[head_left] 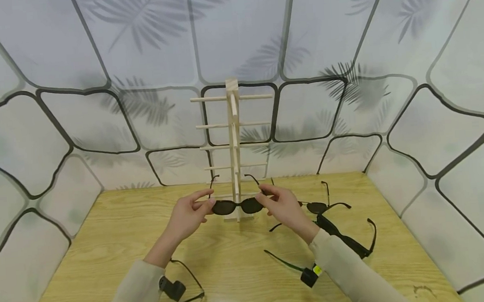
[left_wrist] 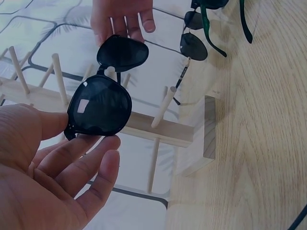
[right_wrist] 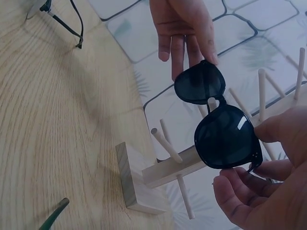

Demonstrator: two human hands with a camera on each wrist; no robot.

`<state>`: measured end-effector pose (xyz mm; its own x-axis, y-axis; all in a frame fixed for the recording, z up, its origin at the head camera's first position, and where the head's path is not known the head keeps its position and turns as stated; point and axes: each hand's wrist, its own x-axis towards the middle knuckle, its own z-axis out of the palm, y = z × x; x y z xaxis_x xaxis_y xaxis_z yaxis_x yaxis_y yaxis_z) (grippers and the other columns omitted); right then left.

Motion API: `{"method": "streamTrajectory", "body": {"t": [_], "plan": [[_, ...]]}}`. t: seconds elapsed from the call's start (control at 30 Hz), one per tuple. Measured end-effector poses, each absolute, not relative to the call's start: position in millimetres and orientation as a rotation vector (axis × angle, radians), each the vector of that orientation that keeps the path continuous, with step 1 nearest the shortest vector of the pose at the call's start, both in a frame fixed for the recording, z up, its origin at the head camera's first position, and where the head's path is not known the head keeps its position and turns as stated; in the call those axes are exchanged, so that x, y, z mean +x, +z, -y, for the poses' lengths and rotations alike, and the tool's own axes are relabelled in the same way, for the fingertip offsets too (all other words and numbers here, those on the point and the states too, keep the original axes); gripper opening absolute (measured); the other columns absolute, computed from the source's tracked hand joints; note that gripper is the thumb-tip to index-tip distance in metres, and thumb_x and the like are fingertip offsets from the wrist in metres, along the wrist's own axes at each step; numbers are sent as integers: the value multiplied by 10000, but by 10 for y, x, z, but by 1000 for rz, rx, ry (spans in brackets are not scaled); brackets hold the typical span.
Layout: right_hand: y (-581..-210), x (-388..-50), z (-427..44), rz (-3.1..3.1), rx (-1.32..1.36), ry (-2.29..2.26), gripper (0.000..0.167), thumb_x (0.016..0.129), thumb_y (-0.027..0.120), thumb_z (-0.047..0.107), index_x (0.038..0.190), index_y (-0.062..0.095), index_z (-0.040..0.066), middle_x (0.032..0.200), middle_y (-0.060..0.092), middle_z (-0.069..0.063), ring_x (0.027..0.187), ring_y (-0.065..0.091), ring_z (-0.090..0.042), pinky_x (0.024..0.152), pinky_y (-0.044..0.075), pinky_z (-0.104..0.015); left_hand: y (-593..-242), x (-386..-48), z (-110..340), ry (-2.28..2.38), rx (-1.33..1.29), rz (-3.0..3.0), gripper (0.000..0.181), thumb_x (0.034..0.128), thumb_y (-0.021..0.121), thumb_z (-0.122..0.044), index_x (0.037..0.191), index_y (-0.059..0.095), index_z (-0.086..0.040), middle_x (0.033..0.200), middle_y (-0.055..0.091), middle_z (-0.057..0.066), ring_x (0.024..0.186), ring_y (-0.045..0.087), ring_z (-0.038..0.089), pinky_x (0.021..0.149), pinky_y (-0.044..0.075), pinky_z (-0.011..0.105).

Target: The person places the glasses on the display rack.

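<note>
Head view: fingers (head_left: 202, 193) of left hand (head_left: 189, 216) and right hand (head_left: 285, 208) pinch opposite ends of the black sunglasses (head_left: 223, 208)

A pale, wood-grained bench (head_left: 234, 270) carries a wooden peg rack (head_left: 235, 137) at twelve o'clock. Thin-framed sunglasses (head_left: 316, 207) lie at two o'clock, chunky black sunglasses (head_left: 347, 240) at three, a greenish temple arm (head_left: 286, 262) at four, clear glasses (head_left: 190, 300) at seven.
</note>
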<state>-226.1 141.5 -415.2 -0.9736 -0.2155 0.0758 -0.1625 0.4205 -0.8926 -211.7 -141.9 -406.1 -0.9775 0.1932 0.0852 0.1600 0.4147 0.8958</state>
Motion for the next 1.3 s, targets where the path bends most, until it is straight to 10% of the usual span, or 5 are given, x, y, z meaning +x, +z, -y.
{"method": "streamTrajectory", "body": {"t": [0.77,1.0,1.3], "plan": [[-4135,-2374,-1391,-2613,-411,-1563,514,1090,608,268,1550,527,52,1433,632,-199,769,623,-112,695,571,-292,-4079,-2133,1393,1702,234,-2600,451,1072,644,-249,1487,607,-76,1211,764,212,964,803,281,742,640,356],[-4122,-2383,-1388,-2607,-427,-1549,509,1093,598,253,1548,524,36,1437,627,-219,782,647,-319,680,553,-303,-4074,-2097,1369,1736,207,-2591,439,1067,650,-223,1474,617,-60,1246,754,204,968,803,288,759,646,391],[-4102,-2408,-1389,-2622,-445,-1506,508,1097,592,251,1547,522,28,1449,623,-226,704,598,-123,708,587,-378,-4086,-2089,1346,1765,200,-2604,439,1065,654,-218,1467,619,-47,1235,761,195,962,805,293,775,650,424]]}}
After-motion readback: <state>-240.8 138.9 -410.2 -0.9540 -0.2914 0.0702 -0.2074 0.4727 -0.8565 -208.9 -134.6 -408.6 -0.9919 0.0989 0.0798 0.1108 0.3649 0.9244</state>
